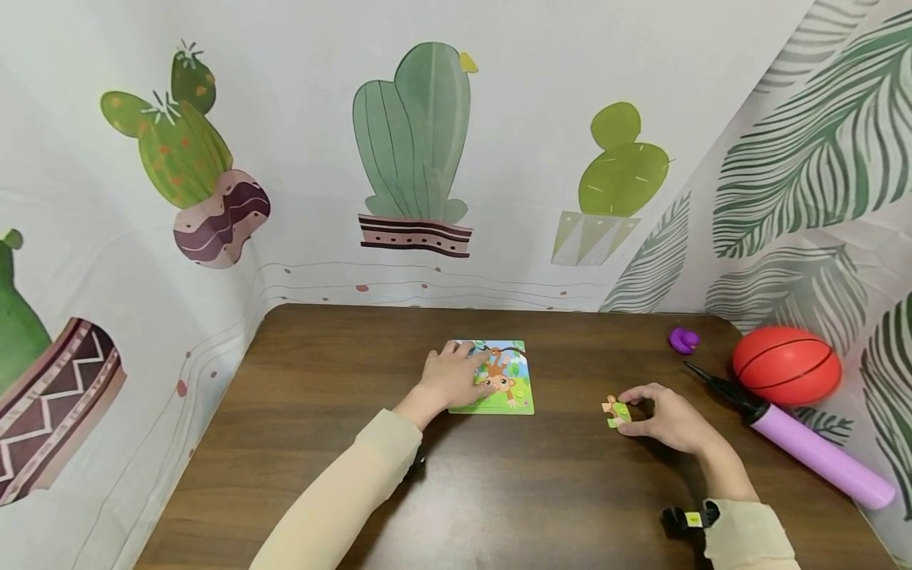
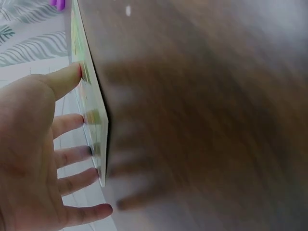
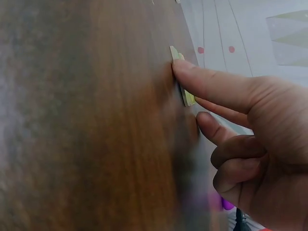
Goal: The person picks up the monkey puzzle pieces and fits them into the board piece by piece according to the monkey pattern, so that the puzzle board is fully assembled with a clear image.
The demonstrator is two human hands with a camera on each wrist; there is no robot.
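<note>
A square jigsaw puzzle (image 1: 509, 396) with a monkey picture on a green and blue ground lies flat on the table. My left hand (image 1: 452, 378) rests on its left part, fingers spread and fairly straight; the left wrist view shows the thumb and fingertips touching the puzzle's face (image 2: 91, 91). Off to the right, my right hand (image 1: 670, 417) pinches a small green and brown jigsaw piece (image 1: 617, 412) between thumb and index finger, close to the tabletop. In the right wrist view, the thumb lies along the edge of the piece (image 3: 189, 99), and the other fingers curl back.
At the back right of the brown table (image 1: 321, 356) sits a purple rubber duck (image 1: 685, 341). Along the right edge are a red ball (image 1: 787, 365) and a lilac hand pump (image 1: 819, 453) with a black nozzle. A cactus-print cloth (image 1: 306, 158) hangs behind.
</note>
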